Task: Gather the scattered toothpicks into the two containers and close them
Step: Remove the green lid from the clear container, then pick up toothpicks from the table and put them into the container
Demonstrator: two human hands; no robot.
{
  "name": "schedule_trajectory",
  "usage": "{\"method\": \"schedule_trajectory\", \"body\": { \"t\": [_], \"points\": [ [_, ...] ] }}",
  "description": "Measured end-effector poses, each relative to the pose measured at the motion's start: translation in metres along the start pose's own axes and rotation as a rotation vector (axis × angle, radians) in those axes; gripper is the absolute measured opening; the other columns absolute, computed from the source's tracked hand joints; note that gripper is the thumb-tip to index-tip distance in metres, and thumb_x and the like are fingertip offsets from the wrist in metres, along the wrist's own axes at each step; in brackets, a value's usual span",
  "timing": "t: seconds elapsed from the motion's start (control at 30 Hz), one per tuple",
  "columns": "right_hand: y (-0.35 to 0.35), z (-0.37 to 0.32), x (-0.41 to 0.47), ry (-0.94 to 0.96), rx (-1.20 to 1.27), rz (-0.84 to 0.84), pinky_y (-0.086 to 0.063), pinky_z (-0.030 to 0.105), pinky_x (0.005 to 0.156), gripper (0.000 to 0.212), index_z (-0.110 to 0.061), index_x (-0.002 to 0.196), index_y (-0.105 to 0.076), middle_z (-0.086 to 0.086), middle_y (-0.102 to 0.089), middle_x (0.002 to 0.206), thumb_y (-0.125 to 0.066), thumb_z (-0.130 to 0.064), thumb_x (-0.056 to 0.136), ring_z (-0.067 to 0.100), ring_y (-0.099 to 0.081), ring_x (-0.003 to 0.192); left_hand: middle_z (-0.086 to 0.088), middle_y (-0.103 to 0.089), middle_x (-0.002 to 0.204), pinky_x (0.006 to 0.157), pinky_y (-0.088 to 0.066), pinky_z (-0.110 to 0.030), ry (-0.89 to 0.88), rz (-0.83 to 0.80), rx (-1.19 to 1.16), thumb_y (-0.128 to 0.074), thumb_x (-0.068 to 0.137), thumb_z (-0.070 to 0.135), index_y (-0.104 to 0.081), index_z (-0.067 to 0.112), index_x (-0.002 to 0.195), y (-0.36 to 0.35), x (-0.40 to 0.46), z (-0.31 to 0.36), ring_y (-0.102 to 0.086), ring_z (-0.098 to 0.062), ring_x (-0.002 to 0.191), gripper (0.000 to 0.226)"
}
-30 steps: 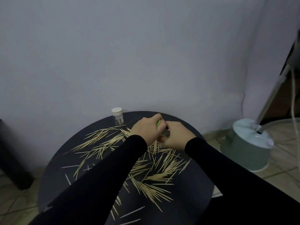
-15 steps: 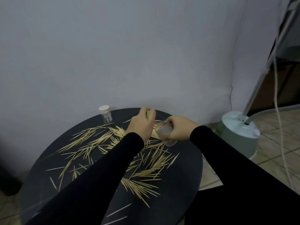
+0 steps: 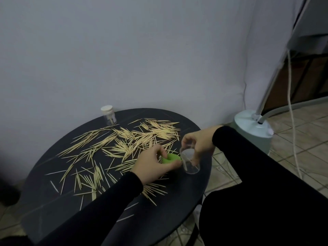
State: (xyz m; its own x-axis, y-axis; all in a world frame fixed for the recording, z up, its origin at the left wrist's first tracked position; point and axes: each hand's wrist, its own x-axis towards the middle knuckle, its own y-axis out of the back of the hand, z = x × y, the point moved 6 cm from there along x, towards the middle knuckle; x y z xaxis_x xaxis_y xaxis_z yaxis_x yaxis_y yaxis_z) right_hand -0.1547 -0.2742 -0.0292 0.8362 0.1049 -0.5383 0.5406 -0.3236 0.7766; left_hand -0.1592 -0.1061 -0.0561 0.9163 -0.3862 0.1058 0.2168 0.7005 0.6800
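Observation:
Many pale wooden toothpicks point(image 3: 124, 144) lie scattered over a round black table point(image 3: 53, 197). My right hand point(image 3: 198, 144) grips a clear open container point(image 3: 189, 162), tilted, just above the table's right side. My left hand point(image 3: 152, 164) holds a green lid point(image 3: 171, 158) right beside the container's mouth. A second clear container with a white lid point(image 3: 108, 115) stands upright at the table's far left edge, with a few toothpicks inside.
A pale wall rises just behind the table. A light green round appliance base point(image 3: 252, 132) with a metal pole and a white cord stands on the tiled floor to the right. A dark object point(image 3: 7, 192) sits on the floor at left.
The green lid has come off the clear container. Both hands moved toward the near right of the table, and the container is now tilted in my right hand.

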Motion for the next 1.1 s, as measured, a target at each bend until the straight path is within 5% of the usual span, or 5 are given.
{"method": "schedule_trajectory", "body": {
  "t": [0.23, 0.4, 0.63, 0.87, 1.1],
  "points": [
    [-0.007, -0.002, -0.009, -0.062, -0.133, -0.082, -0.055, 0.036, 0.089, 0.077, -0.035, 0.131, -0.038, 0.002, -0.051, 0.127, -0.083, -0.016, 0.071, 0.023, -0.055, 0.105, 0.015, -0.065, 0.089, 0.078, -0.051, -0.031, -0.039, -0.136, 0.211, -0.074, 0.054, 0.068, -0.058, 0.024, 0.066, -0.016, -0.009, 0.002, -0.057, 0.001, 0.085, 0.048],
    [-0.001, 0.001, -0.011, -0.03, -0.389, -0.04, -0.043, 0.02, 0.064, 0.081, -0.028, 0.15, -0.024, 0.005, -0.041, 0.146, -0.067, -0.005, 0.085, 0.021, -0.051, 0.105, 0.013, -0.061, 0.097, 0.08, -0.047, -0.029, -0.084, -0.153, 0.348, -0.074, 0.048, 0.073, -0.059, 0.032, 0.069, -0.026, -0.009, 0.002, -0.049, -0.002, 0.092, 0.048],
    [0.008, 0.014, 0.026, 0.181, -0.001, 0.181, -0.049, 0.024, 0.076, 0.03, -0.03, 0.107, -0.065, -0.01, -0.062, 0.09, -0.069, -0.01, 0.084, 0.013, -0.058, 0.091, 0.019, -0.048, 0.112, 0.094, -0.038, -0.029, -0.21, -0.292, 0.348, -0.08, 0.055, 0.059, -0.056, 0.045, 0.093, 0.001, -0.011, 0.006, -0.038, -0.003, 0.107, 0.047],
    [-0.002, 0.015, 0.045, 0.184, 0.054, 0.13, -0.05, 0.031, 0.087, 0.021, -0.025, 0.097, -0.073, -0.009, -0.068, 0.093, -0.073, -0.012, 0.081, 0.011, -0.059, 0.093, 0.02, -0.055, 0.102, 0.096, -0.043, -0.032, -0.101, -0.471, 0.365, -0.087, 0.061, 0.037, -0.069, 0.04, 0.084, 0.011, -0.021, -0.016, -0.049, -0.001, 0.102, 0.029],
    [-0.008, 0.003, 0.055, 0.237, 0.056, 0.174, -0.047, 0.019, 0.071, 0.015, -0.024, 0.087, -0.075, -0.01, -0.069, 0.091, -0.072, -0.011, 0.082, 0.008, -0.06, 0.09, 0.017, -0.059, 0.093, 0.09, -0.046, -0.029, -0.138, -0.373, 0.267, -0.082, 0.071, 0.031, -0.075, 0.036, 0.079, 0.011, -0.015, -0.03, -0.055, 0.002, 0.093, 0.011]
  ]
}}
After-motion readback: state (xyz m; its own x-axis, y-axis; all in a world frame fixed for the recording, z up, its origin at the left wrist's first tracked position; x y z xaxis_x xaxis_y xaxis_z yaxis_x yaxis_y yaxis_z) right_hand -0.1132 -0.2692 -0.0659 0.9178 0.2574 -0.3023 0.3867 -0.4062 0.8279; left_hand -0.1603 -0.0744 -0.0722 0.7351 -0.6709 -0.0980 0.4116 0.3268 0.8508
